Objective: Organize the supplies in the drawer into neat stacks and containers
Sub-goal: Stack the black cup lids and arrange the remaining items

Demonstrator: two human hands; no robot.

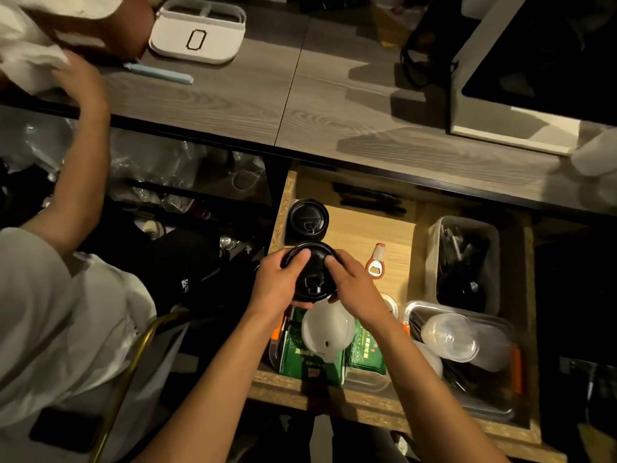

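— While we hold this stack of black lids (312,277) over the left side of the open drawer (350,409), how are we gripping it?

— Our left hand (278,282) and right hand (350,285) both curl round its rim from either side, thumbs on top, pinching it between them. It hangs just near of the other black lid stack (307,218), which stands at the far left of the drawer.

— So we set it down beside that one?

— We think so. We should keep it level, square the rims with our thumbs so nothing slides, and lower it onto the bare wood just near of that stack, left of the bottle opener (376,262).

— And the white lid (328,329) under our wrists?

— It rests on the green packets (365,352) at the near edge; we lift clear of it, and leave the tub of black cutlery (464,262) on the right alone
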